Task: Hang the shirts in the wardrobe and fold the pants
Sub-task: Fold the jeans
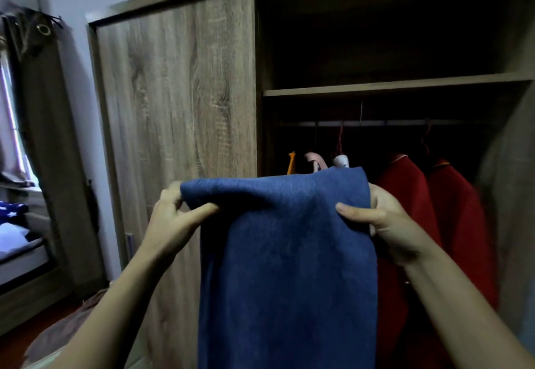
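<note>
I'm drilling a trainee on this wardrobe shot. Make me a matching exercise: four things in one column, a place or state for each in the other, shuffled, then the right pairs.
Things:
1. blue garment
2. red garments
3. sliding door
4. upper shelf

Places or states:
A. hanging from the rail, right of the blue cloth
B. held up at its top edge by the left hand and right hand
C. closed over the wardrobe's left half
D. spans the open side, above the rail

Pairs: 1-B, 2-A, 3-C, 4-D

Head view looks forward, close before the open wardrobe
</note>
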Motion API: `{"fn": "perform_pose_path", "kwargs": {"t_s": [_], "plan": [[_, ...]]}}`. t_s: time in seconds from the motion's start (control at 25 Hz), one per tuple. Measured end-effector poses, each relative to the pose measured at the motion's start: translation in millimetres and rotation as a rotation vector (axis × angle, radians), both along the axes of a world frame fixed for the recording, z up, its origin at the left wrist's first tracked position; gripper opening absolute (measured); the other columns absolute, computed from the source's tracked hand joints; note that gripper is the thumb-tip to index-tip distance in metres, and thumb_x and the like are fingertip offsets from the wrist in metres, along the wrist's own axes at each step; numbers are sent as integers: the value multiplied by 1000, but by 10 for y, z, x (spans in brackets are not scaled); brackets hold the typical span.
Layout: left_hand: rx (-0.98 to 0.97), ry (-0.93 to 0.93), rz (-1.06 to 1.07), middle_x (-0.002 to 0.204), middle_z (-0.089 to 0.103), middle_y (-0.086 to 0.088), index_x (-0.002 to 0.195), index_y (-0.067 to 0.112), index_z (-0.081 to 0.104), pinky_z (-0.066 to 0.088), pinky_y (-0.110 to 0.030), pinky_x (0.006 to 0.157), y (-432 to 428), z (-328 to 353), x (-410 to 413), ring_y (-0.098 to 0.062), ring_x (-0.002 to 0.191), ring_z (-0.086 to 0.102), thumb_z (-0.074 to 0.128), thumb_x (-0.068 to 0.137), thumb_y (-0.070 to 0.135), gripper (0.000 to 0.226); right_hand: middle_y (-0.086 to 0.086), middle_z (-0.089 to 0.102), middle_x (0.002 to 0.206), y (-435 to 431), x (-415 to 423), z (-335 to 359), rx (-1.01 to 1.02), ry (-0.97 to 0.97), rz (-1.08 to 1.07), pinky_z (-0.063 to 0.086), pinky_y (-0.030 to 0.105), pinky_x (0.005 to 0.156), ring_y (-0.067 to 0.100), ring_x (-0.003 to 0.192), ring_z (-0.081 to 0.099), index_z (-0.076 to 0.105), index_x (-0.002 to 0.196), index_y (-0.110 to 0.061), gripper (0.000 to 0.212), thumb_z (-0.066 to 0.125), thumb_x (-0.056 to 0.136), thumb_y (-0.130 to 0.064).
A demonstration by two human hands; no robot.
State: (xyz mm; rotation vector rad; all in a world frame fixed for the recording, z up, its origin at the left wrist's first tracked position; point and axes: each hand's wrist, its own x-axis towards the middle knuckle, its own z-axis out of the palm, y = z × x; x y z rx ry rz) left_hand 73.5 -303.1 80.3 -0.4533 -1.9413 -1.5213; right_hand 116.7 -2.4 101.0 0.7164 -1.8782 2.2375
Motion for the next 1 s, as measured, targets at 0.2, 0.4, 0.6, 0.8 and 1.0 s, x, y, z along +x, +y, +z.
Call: {"fn": "perform_pose_path", "kwargs": {"t_s": [0.2,0.4,0.6,0.8,1.0], "plan": [[193,-42,-137,76,68,0,83,16,64,51,-29,66,227,125,71,-12,77,62,62,60,36,31,0,72,87,113,-218,61,75,186,-645,50,25,64,5,73,69,51,103,-25,19,61,87,-29],[288,-89,19,77,64,-3,81,17,61,46,-30,64,397,117,120,-14,76,59,54,86,20,9,0,64,115,129,-263,-263,-100,259,-592,51,17,73,-5,88,65,42,115,-26,50,58,79,-56],[314,-140,-24,72,62,1,86,15,62,44,-30,58,414,308,129,-12,69,57,52,87,23,14,-10,38,144,24,-336,-646,221,307,-395,41,18,99,0,128,43,18,142,-28,118,74,48,-71],[310,-176,-144,85,68,0,93,15,63,52,-25,67,290,211,39,-11,79,65,53,93,27,16,-19,73,81,-18,-483,-681,134,142,-468,51,25,78,1,86,67,67,92,-21,15,72,77,-24],[-340,-11,218,110,56,5,118,15,56,38,-18,80,13,-9,-155,-9,105,50,35,96,41,40,-11,73,88,-91,-473,-665,179,173,-474,52,25,80,7,90,67,67,91,-22,27,59,79,-45]]}}
